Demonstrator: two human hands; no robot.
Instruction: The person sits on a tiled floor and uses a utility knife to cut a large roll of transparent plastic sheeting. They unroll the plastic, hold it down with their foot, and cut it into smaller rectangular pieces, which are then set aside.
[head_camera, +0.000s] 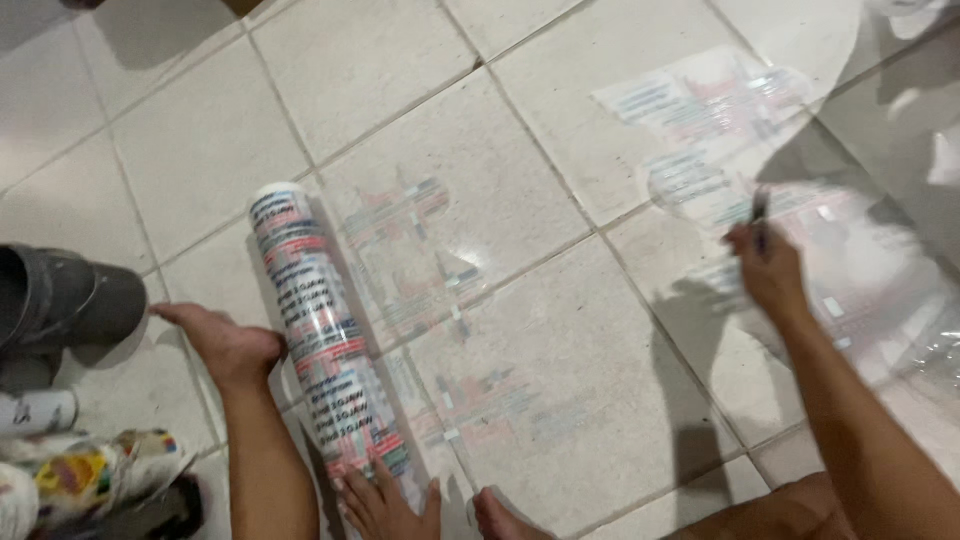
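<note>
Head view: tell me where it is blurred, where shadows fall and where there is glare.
Head view: motion blur smears the right hand and the clear printed film around it; arm shadows fall on the floor tiles; glare spots glint on the film beside the roll.

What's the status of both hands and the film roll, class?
Left hand flat against printed film roll. Right hand grips dark cutter over unrolled film. Grey pipe beside roll.

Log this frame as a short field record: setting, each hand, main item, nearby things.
setting: tiled floor, seen from above
main item: roll of printed clear film, partly unrolled across the floor
left hand: flat against the roll's side
right hand: holds a thin dark tool over the unrolled sheet
other: a foot at the roll's near end
nearby: grey pipe
</note>
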